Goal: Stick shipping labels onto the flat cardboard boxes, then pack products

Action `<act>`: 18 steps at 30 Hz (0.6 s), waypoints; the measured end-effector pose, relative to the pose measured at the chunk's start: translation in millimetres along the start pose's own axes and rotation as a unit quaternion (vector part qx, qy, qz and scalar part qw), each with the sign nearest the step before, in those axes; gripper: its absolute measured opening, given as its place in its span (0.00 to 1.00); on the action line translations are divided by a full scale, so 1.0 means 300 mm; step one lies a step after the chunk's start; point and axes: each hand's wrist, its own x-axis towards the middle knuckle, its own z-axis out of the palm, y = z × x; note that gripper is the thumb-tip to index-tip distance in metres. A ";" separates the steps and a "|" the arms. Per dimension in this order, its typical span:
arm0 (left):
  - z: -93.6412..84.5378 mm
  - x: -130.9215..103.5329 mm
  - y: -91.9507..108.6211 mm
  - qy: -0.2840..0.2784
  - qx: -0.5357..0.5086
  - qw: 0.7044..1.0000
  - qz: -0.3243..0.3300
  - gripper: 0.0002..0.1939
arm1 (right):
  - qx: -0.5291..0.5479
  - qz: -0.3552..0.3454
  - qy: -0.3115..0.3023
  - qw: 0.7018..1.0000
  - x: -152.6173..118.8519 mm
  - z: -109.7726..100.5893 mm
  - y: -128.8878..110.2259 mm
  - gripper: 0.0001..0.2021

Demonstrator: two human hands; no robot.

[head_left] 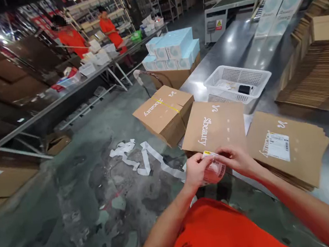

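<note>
In front of my body, my left hand (196,170) and my right hand (236,158) pinch a printed shipping label (213,168) between them. Its top edge is yellow, and a barcode shows at its right side. A long white paper strip (159,161) trails from beside my left hand down to the floor. Just beyond my hands lies a flat brown carton (213,124) with white "beauty" lettering. To the right is a stack of similar flat cartons (300,143), its top one bearing a stuck-on shipping label (278,146).
A strapped bundle of flat cartons (165,107) sits at the table's left edge. Behind is a white plastic basket (263,76) with a small black item (245,89). Blue-white boxes (173,47) are piled farther back. Flattened cardboard (316,74) rises at right. Two people in orange work at a left bench.
</note>
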 end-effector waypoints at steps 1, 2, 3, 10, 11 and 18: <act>-0.006 0.016 -0.023 -0.001 0.000 1.000 -0.012 0.24 | -0.008 -0.005 0.002 1.000 0.030 -0.013 0.014 0.20; -0.015 0.029 -0.051 -0.008 -0.004 1.000 -0.027 0.26 | -0.018 -0.009 0.008 1.000 0.069 -0.030 0.032 0.19; -0.025 0.037 -0.083 -0.015 -0.011 0.999 -0.044 0.28 | -0.032 -0.012 0.024 0.999 0.115 -0.050 0.054 0.19; -0.133 -0.087 -0.298 -0.078 -0.006 0.987 -0.143 0.26 | -0.340 0.005 0.105 0.934 0.406 -0.194 0.183 0.21; -0.151 -0.113 -0.309 -0.078 0.004 0.986 -0.148 0.24 | -0.372 0.015 0.105 0.922 0.421 -0.201 0.190 0.25; -0.230 0.007 -0.162 0.100 0.026 0.995 0.007 0.17 | -0.405 -0.054 0.070 0.910 0.416 -0.031 0.182 0.28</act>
